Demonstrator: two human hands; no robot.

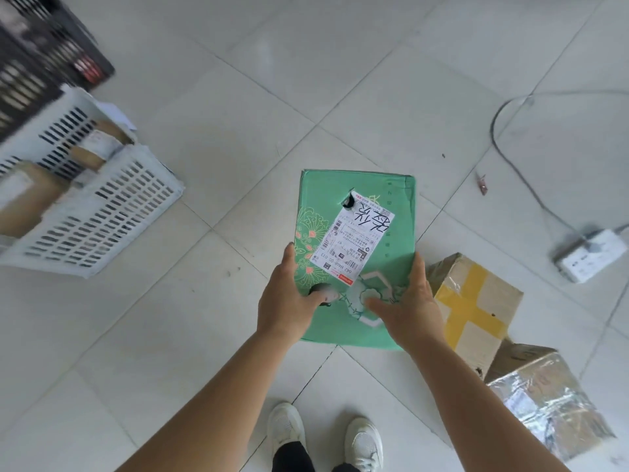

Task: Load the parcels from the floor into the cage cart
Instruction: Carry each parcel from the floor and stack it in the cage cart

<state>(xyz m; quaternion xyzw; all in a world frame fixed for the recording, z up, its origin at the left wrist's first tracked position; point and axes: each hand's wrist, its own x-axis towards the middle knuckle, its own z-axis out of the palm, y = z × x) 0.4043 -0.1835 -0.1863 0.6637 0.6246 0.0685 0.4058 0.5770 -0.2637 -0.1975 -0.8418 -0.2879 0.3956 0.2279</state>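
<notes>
A green parcel [381, 212] with a white shipping label is held above the tiled floor in front of me. My left hand [287, 301] grips its near left side, thumb tucked into a hole in the top. My right hand [406, 301] grips the near right side, thumb across the top. On the floor to the right lie a brown parcel with yellow tape [473, 308] and a brown parcel wrapped in shiny clear tape [548, 400]. A white slatted crate [98, 212] at the left holds brown parcels. A dark cage-like structure [41, 52], blurred, stands at the top left.
A white power strip [592, 257] and its grey cable [510, 158] lie on the floor at the right. My white shoes [323, 434] stand below the green parcel. Open tiled floor stretches ahead and to the lower left.
</notes>
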